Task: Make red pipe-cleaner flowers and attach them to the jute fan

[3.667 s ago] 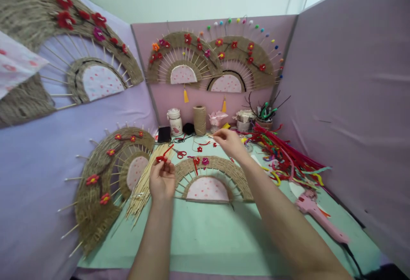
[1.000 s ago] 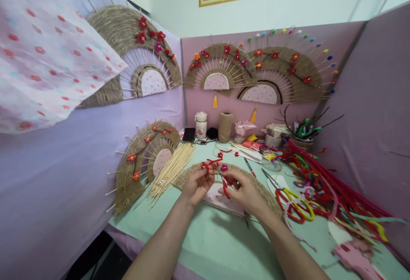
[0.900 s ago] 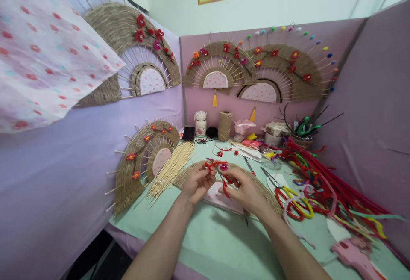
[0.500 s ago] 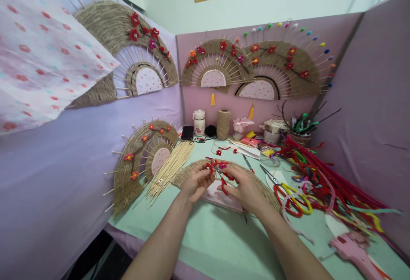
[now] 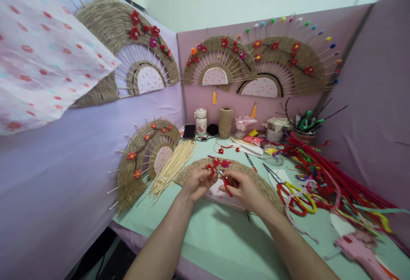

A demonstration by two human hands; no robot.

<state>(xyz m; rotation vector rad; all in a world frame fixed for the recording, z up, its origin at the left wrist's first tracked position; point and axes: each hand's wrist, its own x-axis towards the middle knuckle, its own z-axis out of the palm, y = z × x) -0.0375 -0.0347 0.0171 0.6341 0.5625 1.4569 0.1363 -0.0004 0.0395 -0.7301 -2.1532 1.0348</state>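
My left hand [image 5: 201, 181] pinches a small red fuzzy piece [image 5: 211, 169] between thumb and fingertips. In my right hand [image 5: 242, 188] is a small pair of red-handled pliers or scissors [image 5: 226, 186], its metal tip at the red piece. Beneath both hands lies a twine-wrapped fan [image 5: 259, 181] with a pink dotted cloth centre, partly hidden by them. Red and magenta flowers [image 5: 225, 164] sit near its top edge. Another red flower [image 5: 221, 151] rests on the table just behind the fan.
Thin sticks [image 5: 173, 166] and an upright fan [image 5: 131, 173] stand to the left. At right are large scissors [image 5: 296, 194], a heap of coloured pipe cleaners [image 5: 323, 169] and a pink glue gun [image 5: 355, 250]. A twine roll [image 5: 226, 122] stands behind.
The view has shifted slightly, so most things appear a little further right. The red-handled tool has tilted a little in my right hand; both hands keep their holds.
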